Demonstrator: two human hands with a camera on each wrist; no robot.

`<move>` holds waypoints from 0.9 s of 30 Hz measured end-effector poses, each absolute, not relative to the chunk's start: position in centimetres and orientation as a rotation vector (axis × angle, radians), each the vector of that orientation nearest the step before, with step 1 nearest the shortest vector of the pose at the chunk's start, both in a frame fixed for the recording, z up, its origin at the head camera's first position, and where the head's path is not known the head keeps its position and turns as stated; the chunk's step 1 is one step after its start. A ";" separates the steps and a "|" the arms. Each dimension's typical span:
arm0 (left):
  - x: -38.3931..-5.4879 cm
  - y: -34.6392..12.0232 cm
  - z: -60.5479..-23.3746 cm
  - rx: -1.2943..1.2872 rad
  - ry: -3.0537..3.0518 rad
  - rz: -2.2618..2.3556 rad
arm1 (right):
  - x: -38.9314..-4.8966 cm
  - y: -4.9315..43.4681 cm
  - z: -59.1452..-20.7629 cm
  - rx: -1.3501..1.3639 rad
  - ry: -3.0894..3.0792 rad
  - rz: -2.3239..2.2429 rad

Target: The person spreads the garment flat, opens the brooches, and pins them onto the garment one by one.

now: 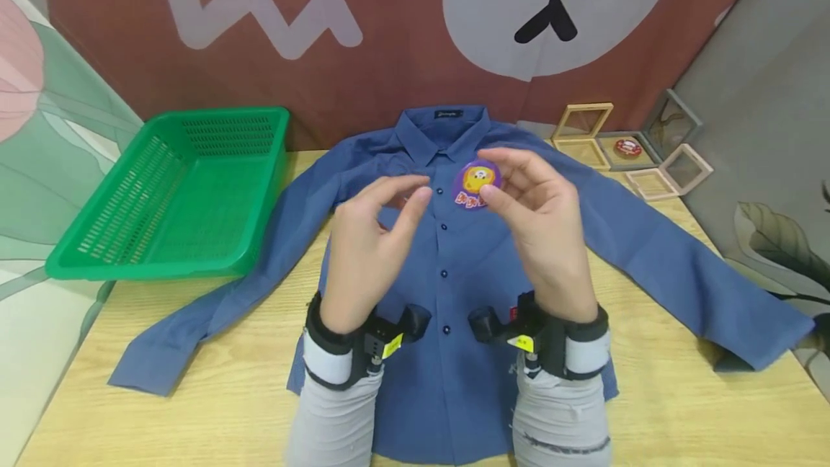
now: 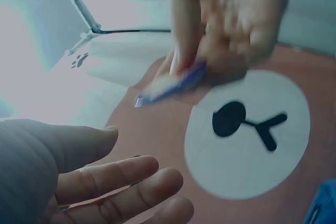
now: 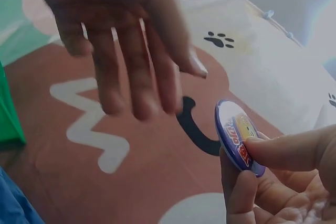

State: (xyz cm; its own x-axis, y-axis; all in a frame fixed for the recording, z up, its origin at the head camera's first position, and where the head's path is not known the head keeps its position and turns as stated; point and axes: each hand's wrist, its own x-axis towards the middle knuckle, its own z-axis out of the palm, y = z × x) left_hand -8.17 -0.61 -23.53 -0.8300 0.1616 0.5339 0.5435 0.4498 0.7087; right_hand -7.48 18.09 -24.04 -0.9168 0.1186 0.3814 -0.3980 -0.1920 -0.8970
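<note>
Between thumb and fingers my right hand (image 1: 545, 225) pinches a round purple badge (image 1: 476, 177) with a yellow cartoon animal and pinkish lettering on its face. The badge (image 3: 237, 136) shows tilted in the right wrist view, the thumb on its front and fingers behind. To its left, my left hand (image 1: 376, 236) has its thumb and fingers apart with nothing between them; in the left wrist view its fingers (image 2: 142, 182) are loosely spread. Beneath both hands a blue button-up shirt (image 1: 415, 380) lies flat, collar at the far side and sleeves spread out.
A green plastic basket (image 1: 236, 265) stands at the left, close by the shirt's sleeve. Back right are several small open frame-like cases (image 1: 586, 153), one holding a red-and-white round badge (image 1: 627, 148). A brown printed backdrop (image 1: 402, 85) rises behind the wooden table (image 1: 259, 373).
</note>
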 end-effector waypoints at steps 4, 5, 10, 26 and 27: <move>-7.8 -0.1 -23.7 -0.623 -2.307 -1.429 | -7.4 17.1 -23.9 0.342 -1.818 2.153; -7.9 0.1 -23.7 -0.632 -2.304 -1.440 | -7.4 16.9 -23.9 0.349 -1.833 2.144; -8.2 0.5 -23.9 -0.663 -2.272 -1.430 | -7.4 16.5 -23.7 0.361 -1.850 2.127; -8.8 0.2 -24.4 -0.635 -2.256 -1.410 | -8.3 18.2 -24.9 0.284 -1.890 2.224; -8.9 0.2 -24.5 -0.635 -2.255 -1.408 | -8.4 18.2 -25.0 0.286 -1.895 2.244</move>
